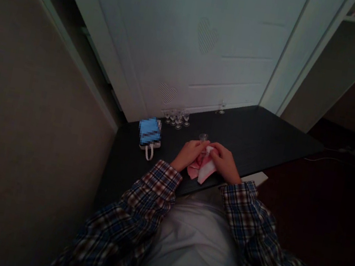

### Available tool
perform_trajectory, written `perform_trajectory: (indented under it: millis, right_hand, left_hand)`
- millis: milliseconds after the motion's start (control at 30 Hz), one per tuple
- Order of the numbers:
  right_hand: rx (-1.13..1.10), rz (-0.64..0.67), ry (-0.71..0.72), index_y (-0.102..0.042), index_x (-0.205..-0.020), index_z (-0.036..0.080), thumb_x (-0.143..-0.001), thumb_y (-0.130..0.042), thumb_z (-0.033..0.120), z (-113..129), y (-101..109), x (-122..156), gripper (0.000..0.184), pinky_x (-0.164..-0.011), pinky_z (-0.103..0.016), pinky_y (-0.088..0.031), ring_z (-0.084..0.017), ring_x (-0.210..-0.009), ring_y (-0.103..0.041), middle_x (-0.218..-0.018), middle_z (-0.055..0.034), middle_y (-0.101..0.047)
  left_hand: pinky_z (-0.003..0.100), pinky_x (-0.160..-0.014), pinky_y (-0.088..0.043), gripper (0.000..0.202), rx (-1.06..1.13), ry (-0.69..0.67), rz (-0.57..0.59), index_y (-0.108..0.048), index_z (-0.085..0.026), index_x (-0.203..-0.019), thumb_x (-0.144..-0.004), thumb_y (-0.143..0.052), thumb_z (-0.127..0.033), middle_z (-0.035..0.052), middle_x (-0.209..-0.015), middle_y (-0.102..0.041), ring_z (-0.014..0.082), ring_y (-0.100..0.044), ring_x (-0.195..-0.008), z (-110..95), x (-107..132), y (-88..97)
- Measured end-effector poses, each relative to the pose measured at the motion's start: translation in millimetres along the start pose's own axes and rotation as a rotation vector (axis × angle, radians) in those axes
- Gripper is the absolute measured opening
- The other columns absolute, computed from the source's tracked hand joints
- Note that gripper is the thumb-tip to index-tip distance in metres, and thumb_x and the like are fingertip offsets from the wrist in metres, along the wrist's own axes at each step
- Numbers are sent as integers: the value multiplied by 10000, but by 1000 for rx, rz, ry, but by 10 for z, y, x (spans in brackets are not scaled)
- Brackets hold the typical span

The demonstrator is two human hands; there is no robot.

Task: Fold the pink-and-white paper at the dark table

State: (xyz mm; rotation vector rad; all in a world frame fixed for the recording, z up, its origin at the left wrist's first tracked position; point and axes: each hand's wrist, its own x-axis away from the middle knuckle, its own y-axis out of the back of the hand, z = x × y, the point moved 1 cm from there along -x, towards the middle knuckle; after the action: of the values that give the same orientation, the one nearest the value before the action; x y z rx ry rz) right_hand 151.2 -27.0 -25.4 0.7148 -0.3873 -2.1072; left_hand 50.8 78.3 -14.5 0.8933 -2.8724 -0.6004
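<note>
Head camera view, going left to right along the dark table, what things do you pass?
Blue box with a white loop handle → cluster of small stemmed glasses → left hand → pink and white cloth → right hand. A lone small glass stands farther back by the wall, roughly above the hands.

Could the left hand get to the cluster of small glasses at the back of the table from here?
Probably yes: the dark table between the left hand and the small glasses looks bare, though that hand now holds a pink cloth.
</note>
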Motion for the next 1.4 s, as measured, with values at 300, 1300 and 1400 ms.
perform_trajectory:
  millis: [300, 1300, 1400]
  right_hand:
    - [0, -7, 3, -602, -960, 192, -787, -389, 244, -22, -7, -2, 279, -774, -249, -386, -129, -830, -557, -922, -13, -635]
    - [-42, -52, -33, -566, -989, 187, -791, -421, 272, -42, -32, -11, 260, -713, -229, -392, -122, -776, -553, -907, -20, -633]
    - [-44, -57, -31, -570, -984, 184, -789, -428, 278, -44, -31, -13, 258, -712, -226, -389, -120, -775, -548, -897, -19, -629]
  left_hand:
    - [185, -424, -359, 379, 141, 16, -4, -512, -151, -699, -847, -397, -481, -10, -528, -529, 87, -506, -430, 4, 1, -33]
    - [182, -402, -287, 520, -4, 61, 196, -471, -137, -580, -755, -438, -626, -33, -458, -429, 54, -392, -405, 28, 12, 22]
    - [179, -407, -301, 513, -12, 59, 191, -487, -132, -595, -759, -442, -616, -29, -475, -444, 54, -405, -415, 13, 21, 23]
